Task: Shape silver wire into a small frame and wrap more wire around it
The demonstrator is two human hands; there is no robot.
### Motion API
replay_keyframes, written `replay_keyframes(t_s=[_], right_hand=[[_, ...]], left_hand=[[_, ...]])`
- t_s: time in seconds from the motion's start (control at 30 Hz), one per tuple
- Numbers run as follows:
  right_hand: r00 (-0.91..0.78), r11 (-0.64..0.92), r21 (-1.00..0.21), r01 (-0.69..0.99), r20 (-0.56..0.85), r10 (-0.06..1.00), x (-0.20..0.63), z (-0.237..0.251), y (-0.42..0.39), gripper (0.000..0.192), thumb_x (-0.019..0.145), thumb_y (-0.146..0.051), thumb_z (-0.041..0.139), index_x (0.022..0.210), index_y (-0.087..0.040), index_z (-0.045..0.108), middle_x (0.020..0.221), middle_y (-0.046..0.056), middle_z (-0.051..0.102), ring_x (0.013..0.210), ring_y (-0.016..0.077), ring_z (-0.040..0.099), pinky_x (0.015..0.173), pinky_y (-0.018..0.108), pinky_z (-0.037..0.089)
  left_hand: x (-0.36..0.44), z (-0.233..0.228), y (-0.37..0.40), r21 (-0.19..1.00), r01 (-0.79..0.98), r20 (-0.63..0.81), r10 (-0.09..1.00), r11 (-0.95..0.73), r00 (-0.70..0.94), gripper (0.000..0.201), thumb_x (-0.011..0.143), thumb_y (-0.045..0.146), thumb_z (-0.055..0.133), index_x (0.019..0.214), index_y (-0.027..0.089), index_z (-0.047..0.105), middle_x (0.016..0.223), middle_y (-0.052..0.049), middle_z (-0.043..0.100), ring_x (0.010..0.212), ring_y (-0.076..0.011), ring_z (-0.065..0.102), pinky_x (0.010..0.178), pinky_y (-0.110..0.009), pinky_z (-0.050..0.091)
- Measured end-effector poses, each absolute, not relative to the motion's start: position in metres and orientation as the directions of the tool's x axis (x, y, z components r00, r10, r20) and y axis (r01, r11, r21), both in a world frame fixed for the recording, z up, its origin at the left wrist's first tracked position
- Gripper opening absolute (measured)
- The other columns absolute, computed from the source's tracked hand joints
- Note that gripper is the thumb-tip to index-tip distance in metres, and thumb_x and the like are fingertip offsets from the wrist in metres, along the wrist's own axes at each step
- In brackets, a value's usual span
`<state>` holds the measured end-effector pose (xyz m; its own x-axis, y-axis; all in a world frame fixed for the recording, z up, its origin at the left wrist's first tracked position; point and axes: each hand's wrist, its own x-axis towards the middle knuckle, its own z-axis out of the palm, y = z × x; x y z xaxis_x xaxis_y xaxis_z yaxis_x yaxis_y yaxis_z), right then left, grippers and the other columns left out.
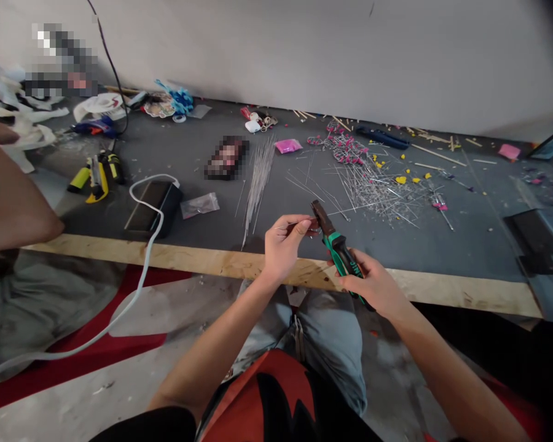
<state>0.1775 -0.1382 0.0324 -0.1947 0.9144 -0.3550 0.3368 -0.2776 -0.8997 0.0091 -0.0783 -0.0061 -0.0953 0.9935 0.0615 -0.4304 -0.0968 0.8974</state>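
Note:
My right hand [371, 282] is wrapped round the green and black handles of a pair of pliers [334, 239], whose dark jaws point up and to the left. Just left of the jaws, my left hand [286, 239] pinches a thin metal wire [281, 227]. The jaws meet the wire close to my left fingertips; whether they bite on it I cannot tell. Beyond my hands lies a bundle of straight wires [258, 184]. To its right spreads a heap of wires with looped ends [382, 190], some with pink pieces on them.
A black box [154, 209] with a white cable [144, 270] stands left, beside a small plastic bag [200, 205]. Yellow-handled cutters [96, 178] lie farther left. A pink packet [288, 146] rests behind the wires. Another person's arm [16, 190] reaches in at left.

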Motion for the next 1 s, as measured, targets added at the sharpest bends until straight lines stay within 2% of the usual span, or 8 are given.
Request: replay_keyframes(t_s=[0.3,0.47,0.77,1.0], right_hand=[[-0.174,-0.247,-0.864,0.439,-0.352,0.92,0.181,0.032,-0.139,0.024,0.068,-0.021,0.054,0.091,-0.019,0.058,0.077,0.0,0.06,0.071,0.0163,0.053,0.064,0.027,0.041],[-0.18,-0.255,-0.857,0.448,-0.366,0.913,0.18,0.032,-0.136,0.026,0.069,-0.023,0.053,0.095,-0.019,0.058,0.078,0.0,0.06,0.074,0.017,0.054,0.067,0.028,0.04],[-0.151,-0.244,-0.832,0.499,-0.36,0.921,0.177,0.026,-0.133,0.014,0.07,-0.02,0.049,0.082,-0.02,0.054,0.068,-0.003,0.051,0.061,0.0126,0.042,0.057,0.025,0.032],[-0.163,-0.265,-0.843,0.469,-0.377,0.912,0.181,0.026,-0.122,0.021,0.072,-0.022,0.051,0.091,-0.021,0.059,0.082,0.0,0.062,0.069,0.0151,0.053,0.06,0.025,0.037]], left_hand=[[0.014,-0.009,-0.09,0.917,-0.387,0.056,0.991,-0.098,-0.12,0.016,0.076,0.033,0.067,0.082,0.018,0.065,0.078,-0.004,0.07,0.071,-0.015,0.067,0.068,-0.03,0.056],[0.016,-0.015,-0.091,0.927,-0.367,0.039,0.992,-0.08,-0.117,0.015,0.077,0.032,0.066,0.082,0.018,0.065,0.08,-0.004,0.07,0.072,-0.0148,0.067,0.069,-0.029,0.056],[0.017,-0.019,-0.086,0.921,-0.385,0.021,0.994,-0.059,-0.103,0.014,0.077,0.031,0.066,0.082,0.017,0.065,0.078,-0.004,0.069,0.073,-0.0146,0.067,0.067,-0.029,0.057],[0.008,-0.012,-0.066,0.921,-0.39,0.003,1.0,0.007,0.027,0.018,0.073,0.032,0.069,0.08,0.016,0.064,0.078,-0.005,0.07,0.074,-0.0166,0.067,0.065,-0.031,0.058]])
